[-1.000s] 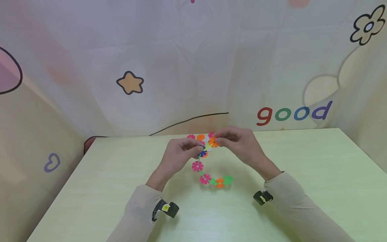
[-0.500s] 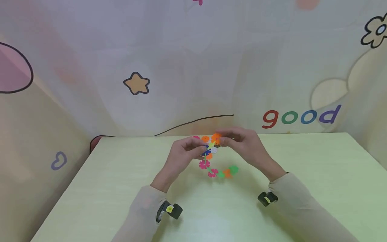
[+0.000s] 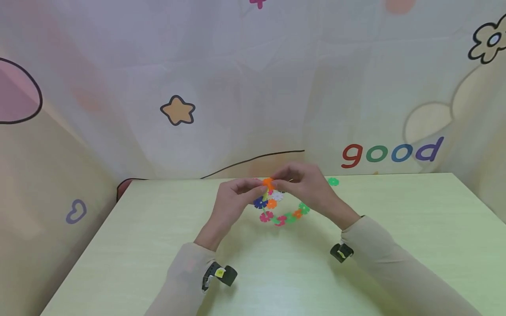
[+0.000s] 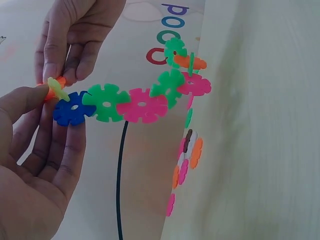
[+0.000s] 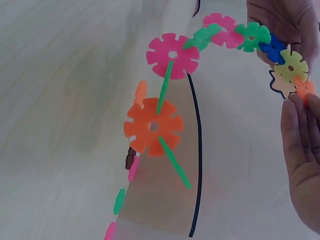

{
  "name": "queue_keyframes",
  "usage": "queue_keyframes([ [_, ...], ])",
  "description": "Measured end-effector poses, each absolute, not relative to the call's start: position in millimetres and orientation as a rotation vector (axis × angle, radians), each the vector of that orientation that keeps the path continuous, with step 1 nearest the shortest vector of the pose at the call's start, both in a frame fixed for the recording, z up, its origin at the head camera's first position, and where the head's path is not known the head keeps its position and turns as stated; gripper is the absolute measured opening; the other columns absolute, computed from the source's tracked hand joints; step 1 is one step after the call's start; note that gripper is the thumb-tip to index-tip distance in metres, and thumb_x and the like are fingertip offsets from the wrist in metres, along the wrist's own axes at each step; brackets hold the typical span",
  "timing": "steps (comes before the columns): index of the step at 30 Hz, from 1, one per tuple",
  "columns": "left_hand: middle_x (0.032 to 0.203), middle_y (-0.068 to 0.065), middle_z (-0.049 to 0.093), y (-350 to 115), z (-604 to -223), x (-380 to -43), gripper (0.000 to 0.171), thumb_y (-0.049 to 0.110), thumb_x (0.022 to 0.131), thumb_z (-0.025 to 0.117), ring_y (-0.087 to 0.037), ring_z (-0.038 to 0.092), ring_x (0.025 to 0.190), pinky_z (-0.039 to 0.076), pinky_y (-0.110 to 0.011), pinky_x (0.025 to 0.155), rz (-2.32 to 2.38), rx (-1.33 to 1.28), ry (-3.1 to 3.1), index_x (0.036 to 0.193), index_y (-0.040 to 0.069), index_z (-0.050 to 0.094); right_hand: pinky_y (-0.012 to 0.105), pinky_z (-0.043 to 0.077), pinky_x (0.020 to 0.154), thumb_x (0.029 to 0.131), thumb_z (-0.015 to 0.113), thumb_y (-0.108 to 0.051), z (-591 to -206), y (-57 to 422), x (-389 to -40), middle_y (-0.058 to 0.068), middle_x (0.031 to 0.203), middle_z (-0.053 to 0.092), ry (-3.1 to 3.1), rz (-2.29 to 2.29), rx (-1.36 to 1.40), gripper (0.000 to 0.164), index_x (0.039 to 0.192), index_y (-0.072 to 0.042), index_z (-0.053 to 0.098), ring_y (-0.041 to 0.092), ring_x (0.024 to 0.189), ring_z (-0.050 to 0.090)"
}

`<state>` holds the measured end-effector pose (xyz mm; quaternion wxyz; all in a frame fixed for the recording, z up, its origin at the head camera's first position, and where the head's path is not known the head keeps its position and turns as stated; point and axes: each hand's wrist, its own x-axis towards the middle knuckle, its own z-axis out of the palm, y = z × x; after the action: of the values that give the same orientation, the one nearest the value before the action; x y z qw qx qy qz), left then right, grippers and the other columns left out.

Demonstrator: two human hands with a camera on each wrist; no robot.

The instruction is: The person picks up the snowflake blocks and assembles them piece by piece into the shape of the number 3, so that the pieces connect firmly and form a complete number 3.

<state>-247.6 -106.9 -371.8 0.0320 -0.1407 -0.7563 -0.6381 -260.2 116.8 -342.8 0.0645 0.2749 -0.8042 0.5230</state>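
A chain of notched plastic snowflake discs hangs between and below my hands, joined edge to edge in green, pink, orange, blue and yellow. My left hand (image 3: 233,204) pinches it at the yellow disc (image 5: 291,67), beside the blue disc (image 4: 75,109). With thumb and fingertips, my right hand (image 3: 308,184) pinches the orange disc (image 3: 268,182) at the chain's upper end. That orange disc meets the yellow one, but the fingers partly hide the joint. The chain's other end curves right and finishes in a green disc (image 3: 304,208).
Loose discs lie near the table's far edge behind the hands, among them a white disc (image 3: 277,195) and an orange one (image 3: 271,204). A separate green disc (image 3: 334,181) lies farther right. A printed cloth (image 3: 237,87) hangs behind the pale table (image 3: 138,245).
My right hand has moved left, bringing the orange disc up against my left fingertips. The hanging chain has shifted slightly, and the green disc at the far edge has come into sight.
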Motion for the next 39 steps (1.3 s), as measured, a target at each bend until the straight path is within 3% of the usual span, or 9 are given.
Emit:
queue_keyframes([
  [7,0.101,-0.005,0.078,-112,-371,-251,0.019,0.021,0.099,0.078,-0.022,0.071,0.087,0.061,-0.032,0.081,-1.979,-0.406,-2.326,0.111,0.006,0.081,0.037,0.063,0.085,0.098,0.079,-0.013,-343,114,-266,0.003,0.102,0.077,-2.479,1.590,0.860,0.017,0.113,-0.007,0.077,0.020,0.091,0.075],
  [13,0.103,-0.006,0.077,-124,-369,-255,0.021,0.022,0.100,0.077,-0.023,0.072,0.092,0.060,-0.035,0.088,-1.931,-0.337,-2.373,0.112,0.006,0.080,0.046,0.062,0.086,0.102,0.075,-0.023,-343,119,-295,0.010,0.100,0.076,-2.551,1.616,0.837,0.021,0.116,-0.008,0.077,0.026,0.090,0.073],
  [21,0.105,-0.006,0.076,-136,-365,-257,0.022,0.026,0.102,0.075,-0.024,0.071,0.097,0.058,-0.037,0.090,-1.972,-0.323,-2.385,0.114,0.007,0.078,0.045,0.060,0.092,0.102,0.072,-0.014,-365,117,-345,0.009,0.110,0.076,-2.816,1.385,0.802,0.019,0.118,-0.007,0.078,0.037,0.103,0.071],
  [28,0.106,-0.006,0.076,-140,-363,-257,0.022,0.026,0.101,0.075,-0.024,0.071,0.096,0.058,-0.036,0.089,-1.987,-0.304,-2.370,0.113,0.008,0.079,0.037,0.061,0.087,0.099,0.076,-0.010,-386,101,-370,0.004,0.106,0.075,-3.056,1.055,0.874,0.022,0.120,-0.003,0.078,0.025,0.098,0.068],
  [32,0.106,-0.006,0.076,-141,-362,-257,0.022,0.024,0.101,0.076,-0.023,0.071,0.097,0.059,-0.035,0.088,-1.982,-0.320,-2.368,0.113,0.007,0.078,0.034,0.061,0.085,0.096,0.080,-0.008,-390,95,-373,0.005,0.105,0.074,-3.099,0.973,0.892,0.024,0.119,-0.002,0.079,0.025,0.097,0.066],
  [39,0.106,-0.006,0.077,-142,-361,-256,0.020,0.024,0.101,0.076,-0.023,0.071,0.096,0.059,-0.036,0.087,-1.989,-0.325,-2.374,0.112,0.007,0.078,0.038,0.058,0.091,0.092,0.086,-0.015,-393,84,-373,0.003,0.101,0.073,-3.144,0.812,0.900,0.018,0.108,-0.008,0.081,0.024,0.097,0.064],
])
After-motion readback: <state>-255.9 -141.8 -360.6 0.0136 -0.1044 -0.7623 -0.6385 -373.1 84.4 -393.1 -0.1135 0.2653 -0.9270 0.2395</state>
